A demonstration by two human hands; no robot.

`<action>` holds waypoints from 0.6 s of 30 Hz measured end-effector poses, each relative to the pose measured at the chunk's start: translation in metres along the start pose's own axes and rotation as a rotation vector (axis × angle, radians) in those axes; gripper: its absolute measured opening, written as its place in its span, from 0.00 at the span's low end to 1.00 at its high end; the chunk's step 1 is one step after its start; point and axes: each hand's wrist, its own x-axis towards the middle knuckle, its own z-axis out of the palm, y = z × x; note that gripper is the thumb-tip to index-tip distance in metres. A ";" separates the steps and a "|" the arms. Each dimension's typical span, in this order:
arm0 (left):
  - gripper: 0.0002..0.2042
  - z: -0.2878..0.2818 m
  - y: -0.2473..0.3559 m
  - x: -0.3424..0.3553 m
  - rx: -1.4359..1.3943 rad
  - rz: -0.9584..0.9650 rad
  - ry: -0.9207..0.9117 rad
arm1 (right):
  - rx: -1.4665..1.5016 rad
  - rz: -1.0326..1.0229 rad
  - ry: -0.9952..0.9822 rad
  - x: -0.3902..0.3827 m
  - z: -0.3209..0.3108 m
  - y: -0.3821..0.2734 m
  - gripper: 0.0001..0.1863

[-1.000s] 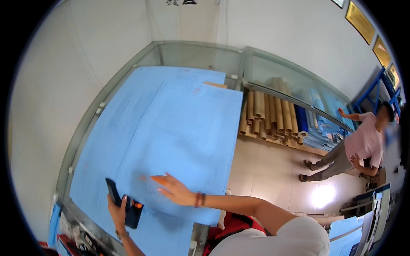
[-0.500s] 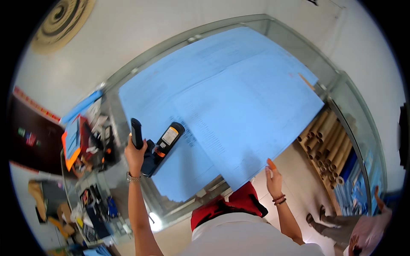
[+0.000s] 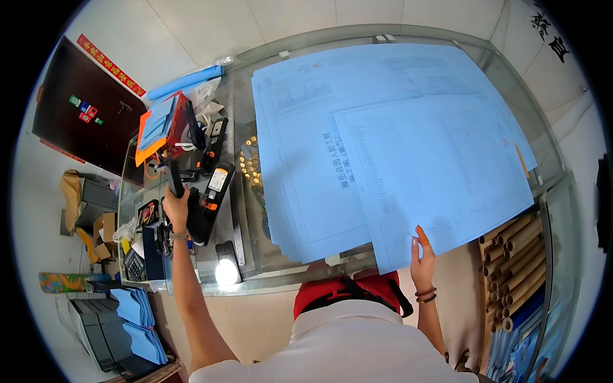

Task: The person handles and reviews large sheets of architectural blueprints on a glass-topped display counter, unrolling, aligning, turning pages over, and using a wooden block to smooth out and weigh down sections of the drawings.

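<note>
My left hand (image 3: 175,207) is closed round the grip of a black handheld device (image 3: 211,201) with orange details and a pale label, over the glass counter's left part. Similar black devices (image 3: 199,143) lie just beyond it. My right hand (image 3: 423,258), with orange on one fingertip, pinches the near edge of the upper blue printed sheet (image 3: 440,172). A larger blue sheet (image 3: 287,127) lies underneath it, on the glass counter (image 3: 255,271).
Red-and-orange pile with blue papers (image 3: 156,127), blue roll (image 3: 185,82), gold discs (image 3: 249,159) and a metal ruler (image 3: 237,242) at left. Cardboard tubes (image 3: 514,274) fill a right-hand shelf. A dark door (image 3: 80,108) and grey machines (image 3: 102,332) stand left. A person's feet show lower right.
The view has swung leftward. My left hand has moved the black device from the blue sheets onto the counter's left part. My right hand has come down to the upper sheet's edge.
</note>
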 end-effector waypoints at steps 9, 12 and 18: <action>0.15 0.033 -0.063 0.004 -0.030 0.076 -0.022 | -0.103 0.005 0.016 0.014 -0.001 -0.007 0.17; 0.19 0.031 -0.086 0.009 0.023 0.062 -0.002 | -0.111 -0.134 0.020 0.015 0.008 -0.011 0.17; 0.34 0.045 0.096 -0.038 0.193 0.406 0.272 | -0.136 -0.147 0.102 -0.001 0.005 0.009 0.16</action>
